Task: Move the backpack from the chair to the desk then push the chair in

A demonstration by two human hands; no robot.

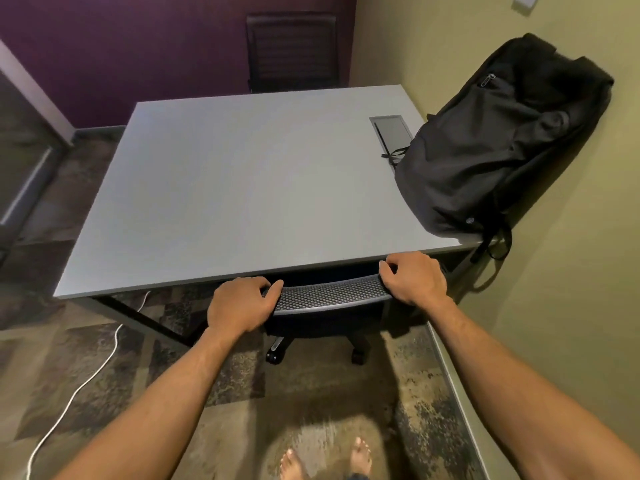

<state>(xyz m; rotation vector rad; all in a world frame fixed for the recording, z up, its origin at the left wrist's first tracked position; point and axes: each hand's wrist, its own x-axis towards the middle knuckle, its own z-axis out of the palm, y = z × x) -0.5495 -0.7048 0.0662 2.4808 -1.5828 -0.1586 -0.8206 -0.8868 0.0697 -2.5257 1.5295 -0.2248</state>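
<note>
The black backpack (485, 147) stands on the right side of the grey desk (242, 188), leaning against the yellow-green wall, with straps hanging over the desk's right corner. The black mesh-backed chair (329, 297) is tucked under the desk's near edge; only the top of its backrest and parts of its wheeled base show. My left hand (239, 304) grips the left end of the backrest top. On the right end, my right hand (414, 278) is curled over the backrest, close to the desk edge.
A second dark chair (292, 51) stands beyond the desk against the purple wall. A grey cable hatch (391, 131) is set in the desktop beside the backpack. A white cable (79, 382) trails over the patterned carpet at left. My bare feet (325, 459) are below.
</note>
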